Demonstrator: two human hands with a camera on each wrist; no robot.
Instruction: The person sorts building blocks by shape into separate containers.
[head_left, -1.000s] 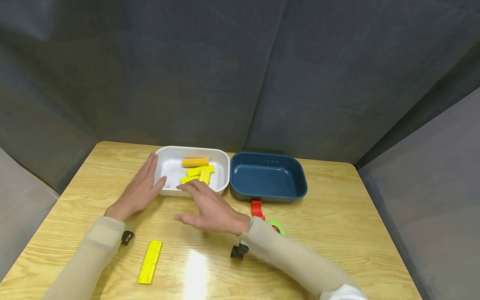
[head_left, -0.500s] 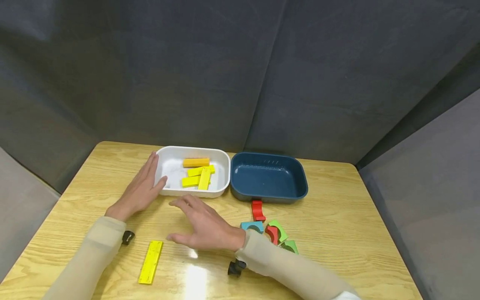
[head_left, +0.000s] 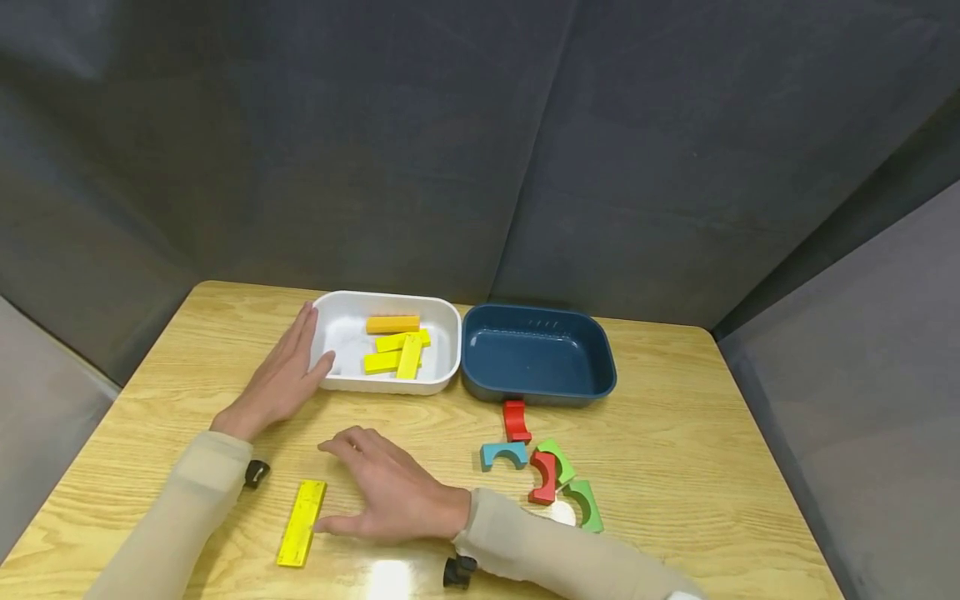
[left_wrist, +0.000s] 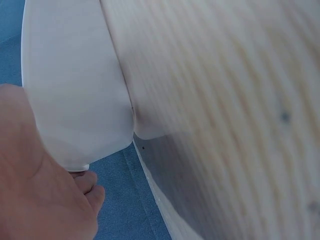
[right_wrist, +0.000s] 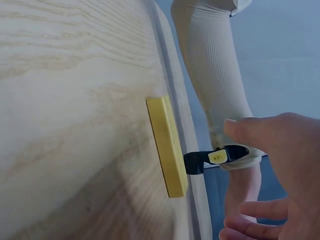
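At the left edge of the white tray [head_left: 397, 387], the left hand [head_left: 272, 382] rested, fingers straight. Across a strip of table [head_left: 450, 446], the right hand [head_left: 393, 492] hovered, thumb and fingers parted, beside the edge of the yellow block [head_left: 301, 525] lying there.

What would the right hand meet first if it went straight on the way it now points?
Probably the lone yellow block on the table, at the thumb side of the right hand. Height is hard to judge; passing above it, the hand would likely meet the left arm.
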